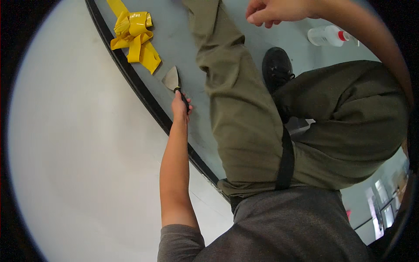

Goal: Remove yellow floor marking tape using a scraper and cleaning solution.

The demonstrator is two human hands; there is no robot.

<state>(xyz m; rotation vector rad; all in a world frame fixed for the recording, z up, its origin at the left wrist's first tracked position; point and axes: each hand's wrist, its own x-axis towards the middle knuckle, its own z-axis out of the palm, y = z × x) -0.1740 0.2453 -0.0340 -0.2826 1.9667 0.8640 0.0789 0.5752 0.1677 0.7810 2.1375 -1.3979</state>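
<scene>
Wall: pale, filling the left.
Skirting: a black strip along the wall's foot, between it and the grey floor.
Tape: a crumpled yellow heap on the floor just beside the skirting, its loops folded over one another; one loose end reaches down toward the scraper.
Scraper: a metal blade on a black handle, just short of the tape's loose end, with a gap between. Its long axis slants from the hand up and leftward, broad edge toward the tape. Whether the blade touches the floor, I cannot tell.
Left hand: closed round the scraper's handle, arm stretched along the skirting; clearly the nearer hand to the tape, which lies beyond the blade.
Left leg: olive trousers, stretched out between the two hands.
Shoe: black, laced, beside that leg.
Right hand: raised past the leg, fingers curled, well apart from the tape; the palm is hidden, so its grip cannot be told.
Bottle: clear, red-collared, near the right forearm.
</scene>
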